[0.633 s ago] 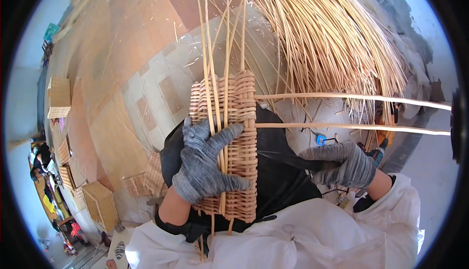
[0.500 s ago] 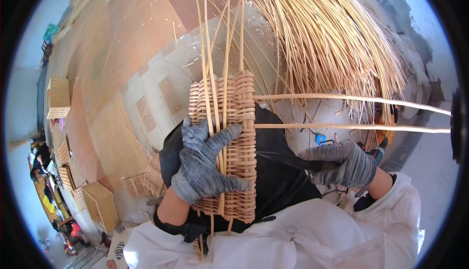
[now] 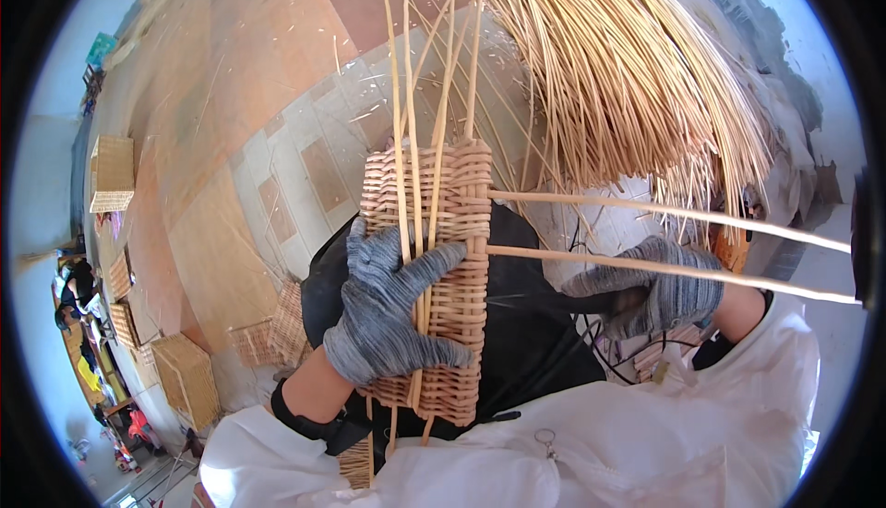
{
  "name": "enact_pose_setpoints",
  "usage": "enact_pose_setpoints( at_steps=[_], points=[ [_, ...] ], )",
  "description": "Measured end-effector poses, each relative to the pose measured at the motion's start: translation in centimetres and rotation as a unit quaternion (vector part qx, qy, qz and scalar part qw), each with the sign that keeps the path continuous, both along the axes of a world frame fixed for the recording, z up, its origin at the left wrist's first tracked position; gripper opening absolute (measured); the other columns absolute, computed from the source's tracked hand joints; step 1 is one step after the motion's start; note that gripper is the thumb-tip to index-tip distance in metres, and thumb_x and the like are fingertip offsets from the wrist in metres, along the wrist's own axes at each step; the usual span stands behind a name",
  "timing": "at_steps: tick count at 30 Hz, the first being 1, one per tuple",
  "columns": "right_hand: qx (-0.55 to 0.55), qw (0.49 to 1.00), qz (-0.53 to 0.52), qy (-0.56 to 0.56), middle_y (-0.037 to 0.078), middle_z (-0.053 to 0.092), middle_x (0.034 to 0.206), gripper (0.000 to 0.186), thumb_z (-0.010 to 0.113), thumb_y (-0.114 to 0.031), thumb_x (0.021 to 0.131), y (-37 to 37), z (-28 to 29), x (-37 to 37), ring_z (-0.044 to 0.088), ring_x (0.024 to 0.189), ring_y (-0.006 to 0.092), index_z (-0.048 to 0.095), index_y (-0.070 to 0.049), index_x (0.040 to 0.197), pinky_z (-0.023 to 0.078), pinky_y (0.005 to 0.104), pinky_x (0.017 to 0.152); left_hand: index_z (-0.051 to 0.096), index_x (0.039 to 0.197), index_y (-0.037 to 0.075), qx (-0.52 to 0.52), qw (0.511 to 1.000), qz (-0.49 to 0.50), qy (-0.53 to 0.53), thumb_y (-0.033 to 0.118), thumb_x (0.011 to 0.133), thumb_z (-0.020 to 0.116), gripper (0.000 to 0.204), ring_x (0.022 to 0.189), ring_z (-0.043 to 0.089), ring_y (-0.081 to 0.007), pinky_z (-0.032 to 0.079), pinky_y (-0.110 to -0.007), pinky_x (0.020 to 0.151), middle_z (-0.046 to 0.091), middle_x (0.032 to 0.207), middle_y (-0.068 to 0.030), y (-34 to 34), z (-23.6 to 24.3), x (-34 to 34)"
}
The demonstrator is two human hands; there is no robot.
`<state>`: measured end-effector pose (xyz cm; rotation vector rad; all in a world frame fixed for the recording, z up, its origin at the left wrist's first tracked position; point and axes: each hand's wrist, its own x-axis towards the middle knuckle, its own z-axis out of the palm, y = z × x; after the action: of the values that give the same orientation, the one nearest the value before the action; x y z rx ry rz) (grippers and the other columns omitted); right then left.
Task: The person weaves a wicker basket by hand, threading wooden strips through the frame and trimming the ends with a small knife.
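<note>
On my lap stands a narrow woven wicker piece (image 3: 459, 286), with several long rods (image 3: 411, 111) sticking up from it. Two more rods (image 3: 637, 202) reach out from its right side. My left hand (image 3: 392, 305), in a grey knit glove, grips the wicker, its fingers spread across the weave and the upright rods. At the right, my gloved right hand (image 3: 660, 286) is closed round a dark, tapered thing (image 3: 583, 302). That thing's narrow end points at the wicker's right edge; blur hides its exact kind. The lower side rod crosses in front of my right hand.
A large bundle of thin rods (image 3: 628, 74) lies on the floor at the far right. Along the left stand wicker baskets (image 3: 187, 379) and a box-shaped one (image 3: 112, 174). Cut scraps litter the tiled floor (image 3: 305, 148). Black cables (image 3: 614, 360) lie beside my right arm.
The wicker piece and its rods have shifted slightly right, the side rods' ends tilting lower. My right hand has moved a little up and right with the dark thing. My left hand keeps its grip.
</note>
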<state>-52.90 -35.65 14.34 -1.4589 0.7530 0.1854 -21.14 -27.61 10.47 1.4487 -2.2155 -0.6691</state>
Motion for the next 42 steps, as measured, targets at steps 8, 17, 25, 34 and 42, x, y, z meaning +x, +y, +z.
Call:
enact_pose_setpoints(
  at_steps=[8, 17, 25, 34, 42],
  points=[
    [0.033, 0.999, 0.03, -0.018, 0.008, 0.067, 0.111, 0.045, 0.071, -0.003, 0.079, -2.6, 1.3, 2.0, 0.065, 0.094, 0.0152, 0.06, -0.005, 0.122, 0.052, 0.0295, 0.084, 0.061, 0.123, 0.017, -0.011, 0.999, -0.006, 0.034, 0.072, 0.051, 0.071, 0.091, 0.115, 0.047, -0.0355, 0.014, -0.06, 0.109, 0.053, 0.118, -0.0141, -0.3, -1.0, 0.4],
    [-0.238, 0.944, 0.228, -0.006, 0.009, 0.067, 0.103, 0.042, 0.068, -0.015, 0.082, -3.6, 0.6, 1.9, 0.064, 0.084, 0.0166, 0.061, -0.015, 0.123, 0.052, 0.0276, 0.077, 0.059, 0.124, 0.015, 0.027, 0.999, -0.001, 0.03, 0.073, 0.055, 0.068, 0.091, 0.111, 0.049, -0.0362, 0.014, -0.06, 0.109, 0.053, 0.116, -0.0152, -0.4, -0.7, 0.4],
    [-0.174, 0.978, 0.094, -0.069, 0.003, 0.066, 0.076, 0.041, 0.071, -0.025, 0.081, -2.6, -0.8, 3.4, 0.063, 0.061, 0.0139, 0.062, -0.018, 0.12, 0.051, 0.0277, 0.053, 0.06, 0.123, 0.015, 0.022, 1.0, 0.015, 0.016, 0.071, 0.057, 0.068, 0.087, 0.103, 0.051, -0.0356, 0.016, -0.061, 0.108, 0.054, 0.107, -0.0152, -0.4, -0.5, 0.9],
    [0.168, 0.979, -0.045, 0.102, 0.007, 0.066, 0.092, 0.04, 0.071, -0.02, 0.082, -2.8, -1.9, 5.4, 0.064, 0.072, 0.0204, 0.062, -0.014, 0.121, 0.052, 0.0336, 0.062, 0.059, 0.123, 0.014, 0.03, 0.999, 0.017, 0.007, 0.071, 0.058, 0.066, 0.087, 0.101, 0.051, -0.0357, 0.018, -0.062, 0.106, 0.054, 0.105, -0.0162, -0.4, -0.6, 0.9],
    [-0.268, 0.946, 0.119, -0.137, -0.001, 0.056, 0.071, 0.036, 0.06, -0.017, 0.091, -2.9, -3.3, 4.4, 0.048, 0.053, 0.008, 0.057, -0.015, 0.127, 0.044, 0.02, 0.048, 0.059, 0.122, 0.012, 0.02, 1.0, 0.011, 0.007, 0.074, 0.058, 0.064, 0.089, 0.104, 0.05, -0.0362, 0.021, -0.063, 0.103, 0.053, 0.108, -0.017, -0.6, -0.7, 1.0]
  ],
)
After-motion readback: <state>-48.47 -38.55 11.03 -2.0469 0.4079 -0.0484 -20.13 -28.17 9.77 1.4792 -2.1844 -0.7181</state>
